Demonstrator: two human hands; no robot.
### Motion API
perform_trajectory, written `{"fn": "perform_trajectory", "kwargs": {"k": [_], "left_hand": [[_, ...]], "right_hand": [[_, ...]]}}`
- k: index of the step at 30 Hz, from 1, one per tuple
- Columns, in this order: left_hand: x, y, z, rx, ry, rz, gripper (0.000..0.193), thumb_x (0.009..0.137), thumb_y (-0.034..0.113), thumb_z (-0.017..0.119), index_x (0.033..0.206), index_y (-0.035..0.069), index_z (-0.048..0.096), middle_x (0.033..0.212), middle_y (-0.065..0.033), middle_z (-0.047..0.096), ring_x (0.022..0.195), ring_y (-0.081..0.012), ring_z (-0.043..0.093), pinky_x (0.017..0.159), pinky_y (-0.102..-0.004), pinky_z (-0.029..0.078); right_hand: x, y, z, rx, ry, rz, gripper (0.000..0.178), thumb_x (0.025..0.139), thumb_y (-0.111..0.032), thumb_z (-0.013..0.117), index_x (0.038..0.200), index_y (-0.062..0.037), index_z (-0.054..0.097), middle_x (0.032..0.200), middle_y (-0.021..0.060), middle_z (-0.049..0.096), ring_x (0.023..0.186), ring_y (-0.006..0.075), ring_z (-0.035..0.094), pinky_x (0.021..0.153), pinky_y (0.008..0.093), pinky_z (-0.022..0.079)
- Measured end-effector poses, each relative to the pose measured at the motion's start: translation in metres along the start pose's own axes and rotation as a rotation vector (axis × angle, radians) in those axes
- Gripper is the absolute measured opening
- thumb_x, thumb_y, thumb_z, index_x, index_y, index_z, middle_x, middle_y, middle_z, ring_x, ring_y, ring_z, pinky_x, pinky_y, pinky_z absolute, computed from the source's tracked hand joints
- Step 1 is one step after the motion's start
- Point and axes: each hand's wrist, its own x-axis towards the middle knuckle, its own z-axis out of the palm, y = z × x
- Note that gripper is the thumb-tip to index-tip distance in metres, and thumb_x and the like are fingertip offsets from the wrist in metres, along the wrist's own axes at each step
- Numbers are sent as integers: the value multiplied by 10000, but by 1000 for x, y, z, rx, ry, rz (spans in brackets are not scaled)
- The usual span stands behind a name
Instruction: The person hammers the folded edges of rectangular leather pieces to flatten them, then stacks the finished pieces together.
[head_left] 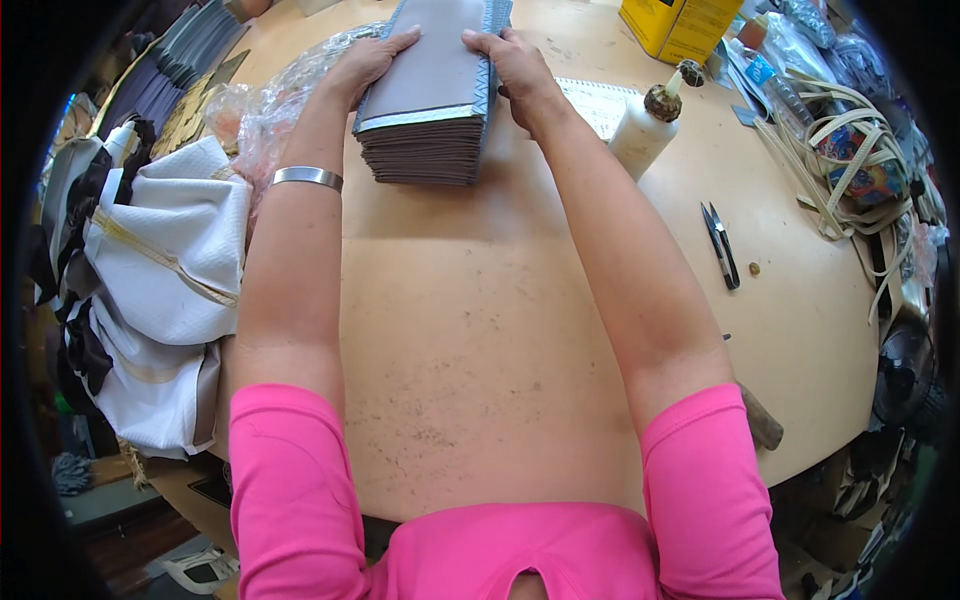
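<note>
A thick stack of grey rectangular panels (425, 75) stands at the far middle of the table, both my arms stretched out to it. The top panel has pale blue edging along its near side and zigzag stitching down its right edge. My left hand (368, 66) grips the stack's left side, thumb laid on top. On the right side, my right hand (518, 78) clasps it the same way, thumb on top and fingers down along the edge. The undersides of the fingers are hidden by the stack.
A white glue bottle (645, 135) and a spiral notebook (597, 105) lie right of the stack, below a yellow tin (675, 28). Thread snips (720, 247) rest on the table (450, 350). White fabric pieces (170, 300) and plastic bags (270, 110) crowd the left; cream straps (835, 150) the right.
</note>
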Motion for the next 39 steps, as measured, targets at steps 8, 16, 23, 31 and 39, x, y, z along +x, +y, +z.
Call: {"fn": "perform_trajectory", "kwargs": {"k": [8,16,23,31,39], "left_hand": [[-10,-4,5,16,104,130,551,824,434,645,1024,-76,596,869,-144,641,681,-165,628,594,-293,515],[-10,-7,2,31,145,124,580,814,443,649,1021,-95,595,856,-144,647,688,-171,631,600,-286,512],[3,3,2,137,63,13,632,823,475,600,1026,-123,592,940,-196,640,750,-252,643,665,-348,512],[1,11,0,278,9,-9,655,832,501,586,1110,-91,560,1000,-187,624,848,-232,632,725,-333,516],[-20,-14,-6,-360,-39,142,500,921,368,519,1265,7,481,1207,-126,550,1024,-185,565,861,-304,476]], "right_hand": [[16,12,5,-15,104,-296,612,753,-192,651,1282,1,413,1184,143,523,1096,227,484,954,352,350],[11,9,2,-35,10,-144,854,785,-298,641,1434,2,173,1348,174,422,1270,259,362,1081,367,206],[22,16,-5,2,6,-44,790,804,-336,623,1405,8,244,1287,157,463,1184,226,436,1034,342,279],[-3,14,11,293,38,-99,545,862,-363,555,1261,-12,430,1147,119,529,1075,200,494,947,308,367],[1,22,16,488,-8,-179,630,868,-340,553,1339,25,353,1260,162,484,1135,229,475,965,326,373]]}}
